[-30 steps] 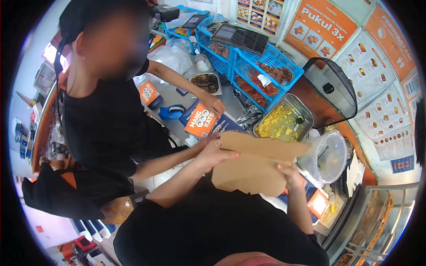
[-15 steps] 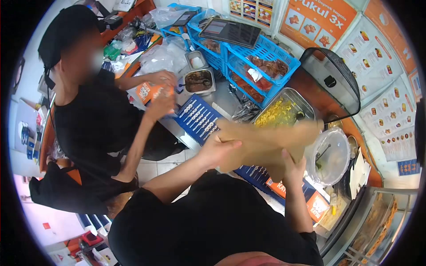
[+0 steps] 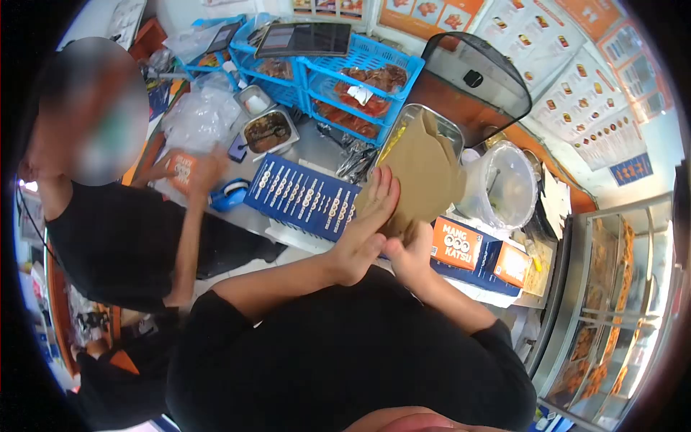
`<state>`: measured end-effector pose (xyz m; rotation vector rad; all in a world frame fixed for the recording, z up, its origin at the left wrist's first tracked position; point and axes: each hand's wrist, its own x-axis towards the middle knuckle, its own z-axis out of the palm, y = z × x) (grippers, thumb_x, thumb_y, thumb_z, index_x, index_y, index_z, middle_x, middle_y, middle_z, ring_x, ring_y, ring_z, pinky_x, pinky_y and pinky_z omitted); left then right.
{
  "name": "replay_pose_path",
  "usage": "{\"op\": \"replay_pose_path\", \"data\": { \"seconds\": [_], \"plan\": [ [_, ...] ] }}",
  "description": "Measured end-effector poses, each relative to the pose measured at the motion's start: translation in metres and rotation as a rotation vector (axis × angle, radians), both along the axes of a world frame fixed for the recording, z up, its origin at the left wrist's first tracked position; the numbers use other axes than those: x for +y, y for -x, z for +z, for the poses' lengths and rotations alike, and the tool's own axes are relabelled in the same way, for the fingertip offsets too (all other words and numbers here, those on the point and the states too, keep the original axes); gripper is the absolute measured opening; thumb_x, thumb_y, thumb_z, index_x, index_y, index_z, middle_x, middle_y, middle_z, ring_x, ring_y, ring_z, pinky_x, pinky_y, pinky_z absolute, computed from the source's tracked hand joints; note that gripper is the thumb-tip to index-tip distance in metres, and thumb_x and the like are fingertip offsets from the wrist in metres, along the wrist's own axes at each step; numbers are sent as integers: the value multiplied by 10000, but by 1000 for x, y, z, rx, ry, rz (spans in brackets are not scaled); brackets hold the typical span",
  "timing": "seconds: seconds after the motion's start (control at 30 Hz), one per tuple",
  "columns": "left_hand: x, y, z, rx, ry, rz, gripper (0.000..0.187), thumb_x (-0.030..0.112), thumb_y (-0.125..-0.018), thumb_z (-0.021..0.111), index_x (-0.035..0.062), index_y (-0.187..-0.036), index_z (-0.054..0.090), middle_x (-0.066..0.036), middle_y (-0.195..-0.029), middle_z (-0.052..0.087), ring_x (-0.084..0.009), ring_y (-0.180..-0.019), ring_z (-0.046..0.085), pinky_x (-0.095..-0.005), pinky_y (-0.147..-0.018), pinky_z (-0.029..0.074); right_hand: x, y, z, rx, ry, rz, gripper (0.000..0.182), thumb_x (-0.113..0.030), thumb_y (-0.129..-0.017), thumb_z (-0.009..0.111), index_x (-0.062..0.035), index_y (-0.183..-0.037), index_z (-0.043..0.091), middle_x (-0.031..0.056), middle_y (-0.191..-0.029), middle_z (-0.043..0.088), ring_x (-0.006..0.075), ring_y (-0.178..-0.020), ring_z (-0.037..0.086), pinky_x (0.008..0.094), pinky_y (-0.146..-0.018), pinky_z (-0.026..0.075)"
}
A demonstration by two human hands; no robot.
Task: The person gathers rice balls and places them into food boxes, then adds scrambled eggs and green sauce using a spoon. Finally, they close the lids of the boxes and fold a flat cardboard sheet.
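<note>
A partly folded brown cardboard food box (image 3: 428, 162) is tilted up in front of me, over the counter. Along its left side lies my left hand (image 3: 363, 234), fingers stretched out flat against the cardboard. My right hand (image 3: 412, 255) grips the near lower edge, its thumb close to my left hand. Behind the cardboard is a metal tray (image 3: 445, 124) with yellow food, mostly covered from view. A long row of blue printed boxes (image 3: 299, 196) runs beside my left hand. To the right of my right hand sits an orange-topped box (image 3: 457, 243).
A clear plastic tub (image 3: 512, 189) stands to the right. Blue baskets (image 3: 317, 101) hold packed food, with a tablet (image 3: 304, 39) on top. A metal pan (image 3: 268, 131) contains dark sauce. At left, a co-worker (image 3: 115, 237) handles an orange box (image 3: 183, 170). A glass display case (image 3: 597, 309) borders the right.
The cardboard has turned more upright and closer to me. My hands have come together at its near end; my left hand's fingers have straightened. The view has shifted to the right.
</note>
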<state>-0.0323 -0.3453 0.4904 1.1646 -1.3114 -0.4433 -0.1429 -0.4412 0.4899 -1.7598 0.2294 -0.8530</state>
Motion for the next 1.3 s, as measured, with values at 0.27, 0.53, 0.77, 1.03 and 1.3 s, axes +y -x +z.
{"op": "replay_pose_path", "data": {
  "seconds": [0.27, 0.53, 0.77, 1.03, 1.3],
  "plan": [
    [1, -33, 7, 43, -26, 361, 283, 179, -998, 541, -11, -1206, 568, -159, -1174, 587, -227, -1162, 523, -364, -971, 422, -16, 20, -12, 13, -857, 46, 419, -140, -941, 668, 23, -1297, 519, 135, -1222, 633, 234, -1084, 636, 373, -921, 526],
    [-9, -27, 18, 670, -151, -17, 369, 334, -1061, 451, 10, -1150, 604, -34, -997, 650, -86, -882, 587, -264, -771, 479, 18, 37, -9, 27, -996, 257, 435, -161, -972, 611, 24, -1342, 477, 150, -1317, 568, 232, -1176, 585, 380, -968, 491],
    [-29, 0, 2, 754, -154, 90, 373, 335, -1060, 459, 0, -1138, 603, -54, -1021, 663, -102, -901, 615, -268, -794, 498, 8, 50, 11, 376, -479, 5, 276, -170, -980, 623, 30, -1170, 614, 72, -1034, 686, 130, -946, 629, 298, -828, 512],
    [-63, 49, -17, 944, -49, 274, 407, 356, -1057, 460, -13, -1125, 616, -74, -1034, 666, -116, -929, 617, -276, -817, 495, -50, 83, -20, 446, -299, -25, 240, -173, -971, 629, 29, -1093, 668, 116, -1037, 673, 196, -883, 636, 322, -784, 502],
    [-98, 150, -19, 832, -265, 450, 411, 356, -1071, 412, -11, -1150, 581, -101, -1081, 638, -120, -960, 590, -291, -821, 481, -104, 167, -21, 470, -392, 12, 270, -206, -985, 605, 41, -1076, 666, 125, -917, 693, 160, -817, 627, 331, -757, 516]
  ]
}}
